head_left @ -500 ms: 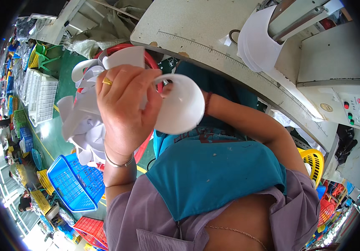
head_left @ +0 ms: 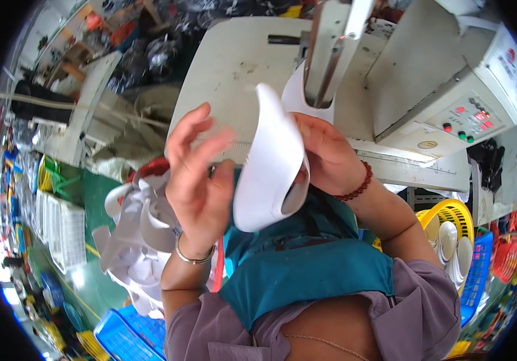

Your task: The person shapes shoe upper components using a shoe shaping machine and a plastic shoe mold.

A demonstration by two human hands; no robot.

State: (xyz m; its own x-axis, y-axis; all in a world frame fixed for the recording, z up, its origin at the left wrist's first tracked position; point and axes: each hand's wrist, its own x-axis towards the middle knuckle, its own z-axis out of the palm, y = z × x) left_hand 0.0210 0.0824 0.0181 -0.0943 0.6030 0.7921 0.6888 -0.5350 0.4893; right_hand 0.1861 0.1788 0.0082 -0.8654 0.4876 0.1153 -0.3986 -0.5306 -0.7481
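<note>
A curved piece of thin, smooth white sheet (head_left: 269, 162) stands on edge in front of my chest, bent into an open loop. My right hand (head_left: 329, 155) grips its right side near the top, the thumb on the near face and the other fingers partly hidden behind. Just left of the piece is my left hand (head_left: 197, 180), its fingers spread and slightly blurred, holding nothing. Another white curved piece (head_left: 294, 99) rests around the arm of a machine (head_left: 445, 78) on the far side of the worktable (head_left: 222, 72).
A heap of similar white pieces (head_left: 144, 246) lies in a red-rimmed container at my left. Beyond it are a blue basket (head_left: 129, 334) and stacked white crates (head_left: 60, 231). At my right stands a yellow basket (head_left: 463, 219) holding white pieces. The machine carries a button panel (head_left: 466, 123).
My view has swung up toward the machine. The white piece has opened from a round tube shape and turned edge-on. My left hand has come away from it; my right hand now shows at its side.
</note>
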